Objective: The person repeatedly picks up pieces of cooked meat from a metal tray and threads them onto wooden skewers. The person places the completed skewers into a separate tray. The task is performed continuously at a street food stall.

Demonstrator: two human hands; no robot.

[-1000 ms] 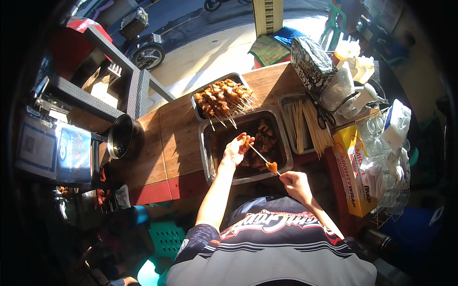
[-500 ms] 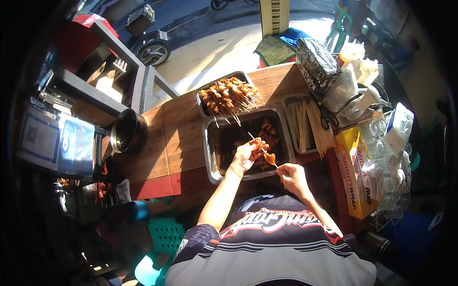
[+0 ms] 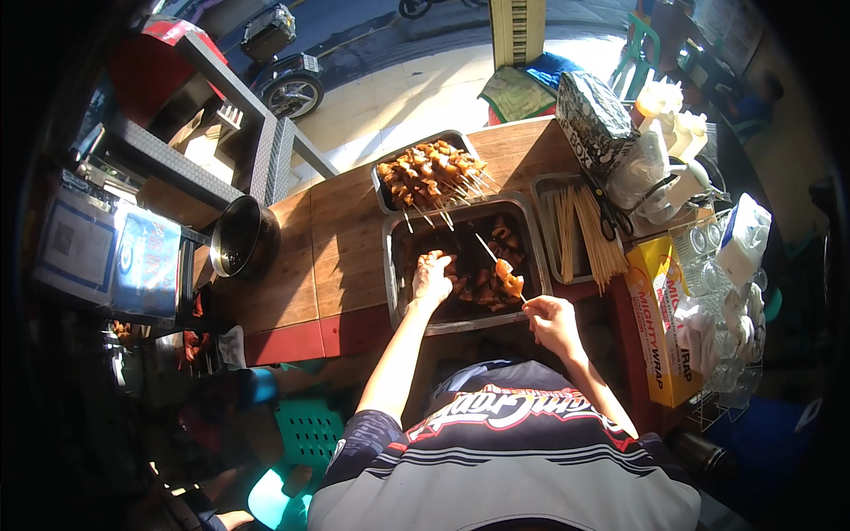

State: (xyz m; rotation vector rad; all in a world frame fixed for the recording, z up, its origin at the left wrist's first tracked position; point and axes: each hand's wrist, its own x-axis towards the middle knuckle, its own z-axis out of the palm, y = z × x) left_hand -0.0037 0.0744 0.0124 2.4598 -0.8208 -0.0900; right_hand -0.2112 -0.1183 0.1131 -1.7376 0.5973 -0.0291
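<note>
Between the fingers of my right hand [image 3: 552,322] is the lower end of a bamboo skewer [image 3: 484,246]. Pieces of glazed meat [image 3: 508,280] are threaded on it, and its bare tip points away to the upper left. My left hand [image 3: 431,278] reaches into a metal tray [image 3: 390,292] of dark marinade and loose meat [image 3: 479,292]. Its fingers are curled downward at the meat, with their tips hidden. Just beyond, a second tray [image 3: 382,196] holds a pile of filled meat skewers [image 3: 431,174].
Right of the marinade stands a tray of bare bamboo sticks [image 3: 580,234] with black scissors [image 3: 611,217]. A yellow wrap box [image 3: 657,327] and a rack of glasses [image 3: 728,345] lie farther right. A dark pot [image 3: 243,236] sits on the table's left end.
My left hand has left the skewer and moved left and down into the marinade tray. The meat on the skewer, held in my right hand, now shows uncovered.
</note>
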